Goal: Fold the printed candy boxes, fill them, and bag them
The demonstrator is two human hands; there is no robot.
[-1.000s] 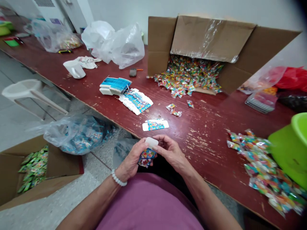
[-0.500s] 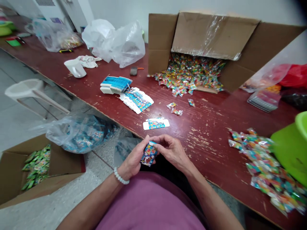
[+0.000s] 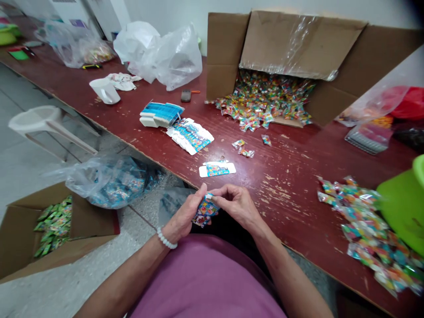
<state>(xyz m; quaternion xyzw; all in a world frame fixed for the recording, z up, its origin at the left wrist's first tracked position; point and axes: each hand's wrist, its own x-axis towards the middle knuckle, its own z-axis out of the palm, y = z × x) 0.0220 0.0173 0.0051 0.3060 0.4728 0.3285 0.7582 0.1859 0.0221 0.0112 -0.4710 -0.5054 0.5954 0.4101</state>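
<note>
My left hand (image 3: 187,214), with a pale bead bracelet at the wrist, is closed around a small blue printed candy box (image 3: 204,212) just off the table's front edge. The fingers of my right hand (image 3: 236,204) pinch the white flap at the box's upper end. What is inside the box cannot be seen. Just beyond my hands, a flat unfolded box (image 3: 217,168) lies on the red table. Farther left are a fanned pile of flat printed boxes (image 3: 191,136) and a blue-edged stack of flat boxes (image 3: 161,115).
An opened carton (image 3: 298,44) spills wrapped candies (image 3: 261,99) at the back. More wrapped candies (image 3: 371,229) lie beside a green tub (image 3: 402,198) at right. On the floor at left stand a bag of blue packets (image 3: 115,183), a carton of green packets (image 3: 94,221) and a white stool (image 3: 36,118).
The candy box has tilted slightly in my left hand. My right fingers have stayed at its flap, and the view has shifted a little.
</note>
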